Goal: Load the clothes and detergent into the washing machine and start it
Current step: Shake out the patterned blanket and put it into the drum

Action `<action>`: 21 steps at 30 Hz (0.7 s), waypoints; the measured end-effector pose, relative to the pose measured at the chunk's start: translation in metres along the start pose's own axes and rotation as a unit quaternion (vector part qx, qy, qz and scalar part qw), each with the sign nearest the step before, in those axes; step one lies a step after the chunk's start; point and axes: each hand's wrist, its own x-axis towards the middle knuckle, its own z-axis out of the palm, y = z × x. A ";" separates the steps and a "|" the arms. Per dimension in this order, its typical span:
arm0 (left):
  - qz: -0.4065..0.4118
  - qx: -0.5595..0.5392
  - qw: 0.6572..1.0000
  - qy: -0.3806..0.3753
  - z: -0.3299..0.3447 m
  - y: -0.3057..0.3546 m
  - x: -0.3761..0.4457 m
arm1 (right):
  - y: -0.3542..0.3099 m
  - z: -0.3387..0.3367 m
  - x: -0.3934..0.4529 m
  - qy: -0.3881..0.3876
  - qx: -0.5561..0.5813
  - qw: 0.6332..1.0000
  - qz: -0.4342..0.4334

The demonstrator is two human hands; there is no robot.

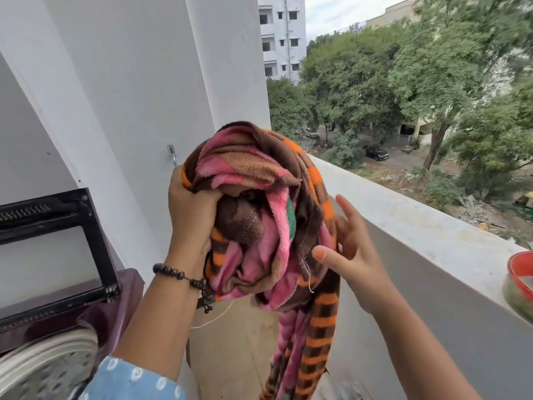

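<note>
Balcony, parapet behind | left hand grips bunched blanket aloft, gathering it for loading | right hand spread, steadying its side | washing machine open lower left

Open balcony setup, overcast daylight. Smooth white painted wall on the left with a small metal hook, a pale concrete parapet ledge on the right, leafy green trees and a white multi-storey apartment block beyond.
</note>
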 end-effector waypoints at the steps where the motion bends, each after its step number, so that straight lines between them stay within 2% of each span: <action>1: -0.001 -0.022 1.000 0.002 0.002 0.001 0.000 | 0.007 -0.001 -0.002 -0.022 0.003 1.000 0.013; 3: -0.011 -0.068 0.998 0.016 0.008 0.005 -0.002 | 0.019 0.002 -0.006 -0.059 0.005 0.997 0.045; 7: -0.007 -0.101 0.994 0.033 0.017 0.005 -0.008 | 0.035 0.011 -0.005 -0.066 0.031 0.992 0.098; 12: 0.023 -0.038 0.998 0.050 0.015 -0.011 -0.019 | 0.034 0.028 0.005 -0.047 0.082 0.990 0.108; 15: 0.045 0.001 0.997 0.056 0.010 -0.019 -0.023 | 0.036 0.034 0.007 -0.051 0.075 0.988 0.124; 17: 0.047 0.020 0.997 0.060 0.007 -0.027 -0.028 | 0.040 0.040 0.008 -0.018 0.047 0.991 0.128; 21: 0.004 0.049 0.999 0.022 -0.006 -0.041 -0.044 | 0.042 0.040 0.015 0.135 0.022 0.983 0.125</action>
